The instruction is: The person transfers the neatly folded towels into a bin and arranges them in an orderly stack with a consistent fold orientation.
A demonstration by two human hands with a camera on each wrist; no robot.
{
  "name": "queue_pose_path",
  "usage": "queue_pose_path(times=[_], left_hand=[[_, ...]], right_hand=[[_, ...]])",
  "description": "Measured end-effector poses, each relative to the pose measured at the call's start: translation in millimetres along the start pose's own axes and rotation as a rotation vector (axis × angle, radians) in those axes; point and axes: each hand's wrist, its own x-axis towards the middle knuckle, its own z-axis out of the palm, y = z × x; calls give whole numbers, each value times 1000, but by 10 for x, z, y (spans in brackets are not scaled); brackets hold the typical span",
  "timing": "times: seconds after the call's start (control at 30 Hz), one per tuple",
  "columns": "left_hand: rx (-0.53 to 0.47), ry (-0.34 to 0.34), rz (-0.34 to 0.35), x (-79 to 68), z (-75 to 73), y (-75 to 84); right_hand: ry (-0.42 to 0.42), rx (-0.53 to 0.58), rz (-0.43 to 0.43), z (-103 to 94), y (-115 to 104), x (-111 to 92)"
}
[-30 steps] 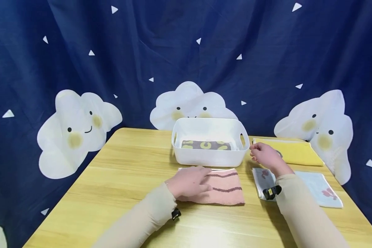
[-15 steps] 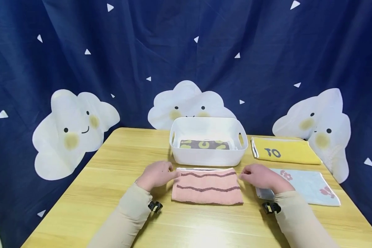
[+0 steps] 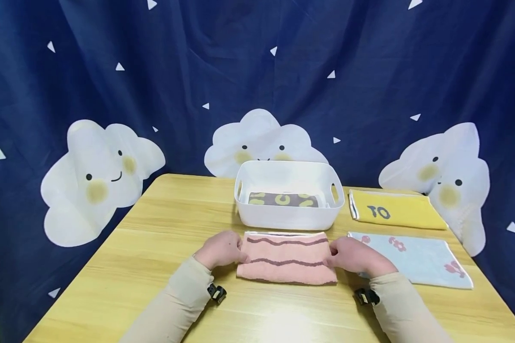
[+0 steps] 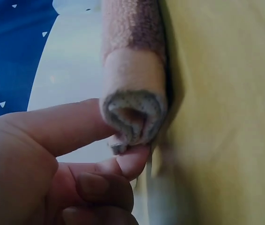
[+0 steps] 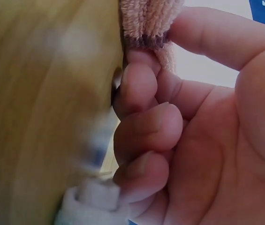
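The left hand pinches the left end of a folded pink towel between thumb and fingers, and the right hand pinches its right end. The towel, crossed by wavy dark stripes, lies on the worktop just on the near side of a white basket, which holds a brown-and-yellow cloth. To the right lie a light-blue flowered towel and, farther back, a yellow towel.

Folded, wavy-striped pink towel
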Motion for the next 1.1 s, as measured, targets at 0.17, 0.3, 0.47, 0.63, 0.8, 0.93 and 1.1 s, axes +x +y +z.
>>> queue_pose_path(times=[0.17, 0.3, 0.47, 0.63, 0.8, 0.93, 1.1], left_hand=[[-49, -5, 28, 12, 53, -13], [-111, -28, 41, 22, 67, -35], [-168, -47, 42, 50, 60, -75], [-214, -36, 60, 72, 3, -110], [-268, -15, 70, 50, -98, -100], [-282, 9, 79, 17, -185, -69], [-299, 18, 82, -46, -289, -28]], right_hand=[[1, -19, -6, 7, -38, -7], [-1, -42, -27, -6, -42, -15], [-7, -50, -89, -63, -44, -43], [17, -54, -157, -153, -62, -80], [24, -14, -176, -213, -55, -110], [29, 53, -207, -235, -37, -125], [36, 98, -231, -260, -48, -126]])
